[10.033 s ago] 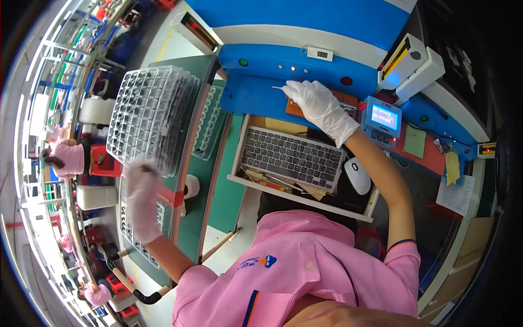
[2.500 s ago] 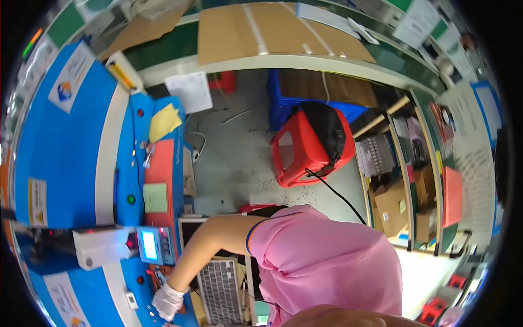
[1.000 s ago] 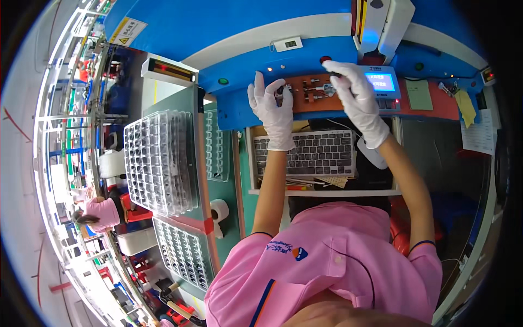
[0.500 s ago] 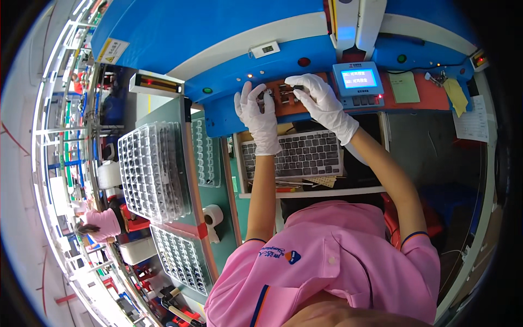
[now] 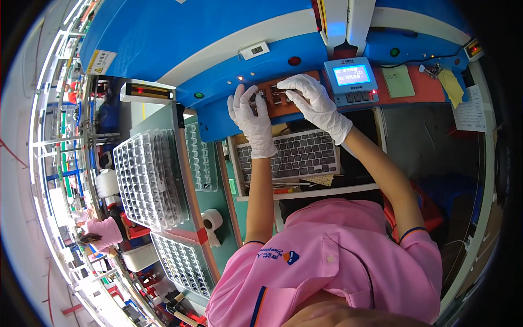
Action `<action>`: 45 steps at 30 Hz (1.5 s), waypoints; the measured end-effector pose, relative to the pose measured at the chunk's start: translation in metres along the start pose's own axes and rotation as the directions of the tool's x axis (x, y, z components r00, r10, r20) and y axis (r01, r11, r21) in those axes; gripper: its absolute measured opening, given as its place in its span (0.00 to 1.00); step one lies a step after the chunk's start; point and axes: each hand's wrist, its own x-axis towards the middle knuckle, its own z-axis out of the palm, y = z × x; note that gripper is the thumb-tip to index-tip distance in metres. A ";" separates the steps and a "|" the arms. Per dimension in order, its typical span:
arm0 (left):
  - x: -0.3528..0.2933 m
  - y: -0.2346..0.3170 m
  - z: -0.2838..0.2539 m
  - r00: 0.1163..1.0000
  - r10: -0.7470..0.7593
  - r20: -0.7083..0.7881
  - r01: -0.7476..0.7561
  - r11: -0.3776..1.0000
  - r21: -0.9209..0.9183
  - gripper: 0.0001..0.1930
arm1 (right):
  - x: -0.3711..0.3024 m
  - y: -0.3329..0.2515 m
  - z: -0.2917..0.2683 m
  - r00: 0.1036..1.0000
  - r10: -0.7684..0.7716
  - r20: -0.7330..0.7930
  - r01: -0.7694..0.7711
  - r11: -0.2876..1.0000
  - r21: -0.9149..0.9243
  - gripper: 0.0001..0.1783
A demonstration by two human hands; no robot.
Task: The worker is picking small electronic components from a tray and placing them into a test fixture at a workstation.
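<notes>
An orange-brown fixture block (image 5: 289,109) with small metal fittings lies on the blue machine ledge. My left hand (image 5: 253,122), in a white glove, is at the fixture's left end. Its thumb and fingers curve round a small dark metal part (image 5: 254,100). My right hand (image 5: 317,106), gloved too, reaches over the middle of the fixture from the right. Thumb and forefinger there come together above the metal fittings; whatever lies between the tips is too small to make out. The right hand covers part of the block.
Right of the fixture stands a blue control box (image 5: 351,79) with a lit screen. A keyboard (image 5: 305,155) lies in the drawer below my wrists. Stacked clear plastic trays (image 5: 150,180) and a paper roll (image 5: 211,219) are at my left. A green note (image 5: 399,82) lies farther right.
My right hand has shifted a little left over the fixture, and the small dark piece at its fingertips no longer shows. The left hand stays at the fixture's left end. The screen's text changed.
</notes>
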 end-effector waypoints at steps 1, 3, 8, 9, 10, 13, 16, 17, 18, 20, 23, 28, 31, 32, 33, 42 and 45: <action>0.000 -0.002 0.000 1.000 0.011 -0.007 -0.011 1.000 0.014 0.13 | 0.000 0.000 0.001 1.000 0.007 0.003 -0.007 1.000 -0.008 0.09; 0.007 -0.004 0.002 0.999 0.029 -0.020 -0.029 0.999 0.026 0.13 | 0.005 0.002 0.003 1.000 0.006 -0.002 -0.006 1.000 -0.002 0.10; 0.025 0.008 -0.005 0.993 0.116 -0.033 -0.116 0.993 -0.017 0.11 | 0.020 -0.014 -0.008 0.996 -0.085 -0.022 0.081 0.987 -0.138 0.13; 0.017 0.005 -0.006 0.996 0.088 -0.004 -0.088 0.996 0.000 0.10 | 0.007 -0.011 -0.002 0.999 -0.030 -0.021 0.029 0.999 -0.038 0.13; 0.009 0.009 -0.001 0.997 0.082 0.006 -0.082 0.997 -0.010 0.10 | 0.001 -0.009 -0.007 1.000 -0.027 -0.016 0.026 0.997 -0.068 0.12; 0.002 0.014 -0.007 0.991 0.132 -0.036 -0.130 0.990 0.053 0.12 | -0.007 -0.012 -0.004 0.998 -0.040 -0.053 0.034 0.994 -0.105 0.11; 0.001 0.008 -0.020 0.990 0.134 -0.044 -0.129 0.987 0.097 0.12 | -0.004 -0.024 0.003 0.996 -0.058 -0.068 0.051 0.994 -0.092 0.11; 0.007 0.015 -0.023 0.984 0.172 -0.047 -0.165 0.978 0.126 0.18 | -0.004 -0.023 0.001 0.996 -0.075 -0.053 0.068 0.991 -0.114 0.11; 0.012 0.020 -0.025 0.979 0.195 -0.056 -0.190 0.978 0.083 0.23 | -0.004 -0.022 -0.002 0.998 -0.041 -0.040 0.040 0.999 -0.029 0.11; 0.021 0.027 -0.040 0.972 0.213 -0.096 -0.208 0.977 0.053 0.34 | 0.005 -0.025 -0.005 0.999 0.010 -0.034 -0.005 0.987 0.158 0.11; 0.071 0.038 -0.054 0.905 0.362 -0.223 -0.354 0.932 0.079 0.26 | 0.068 -0.045 -0.014 0.965 -0.217 -0.146 0.226 0.973 0.050 0.09; 0.220 0.050 -0.034 0.925 0.377 0.044 -0.380 0.920 0.096 0.14 | 0.216 -0.036 0.012 0.936 -0.301 -0.182 0.320 0.944 0.085 0.11; 0.302 0.014 0.019 0.933 0.359 0.025 -0.359 0.923 0.140 0.13 | 0.292 0.020 0.073 0.918 -0.265 -0.295 0.255 0.964 -0.074 0.18; 0.318 0.019 0.035 0.939 0.328 0.106 -0.342 0.926 0.162 0.13 | 0.303 0.030 0.067 0.926 -0.266 -0.266 0.224 0.958 -0.177 0.21; 0.331 0.023 0.051 0.939 0.291 0.184 -0.324 0.928 0.186 0.14 | 0.309 0.042 0.063 0.966 -0.145 -0.212 0.090 0.964 -0.249 0.20; 0.344 -0.032 0.089 0.863 0.454 0.223 -0.460 0.888 -0.027 0.12 | 0.329 0.106 0.068 0.971 0.033 -0.238 -0.125 0.914 -0.385 0.11; 0.335 -0.007 0.069 0.916 0.301 0.264 -0.297 0.953 -0.055 0.07 | 0.330 0.104 0.064 0.950 0.139 -0.281 -0.214 0.942 -0.258 0.10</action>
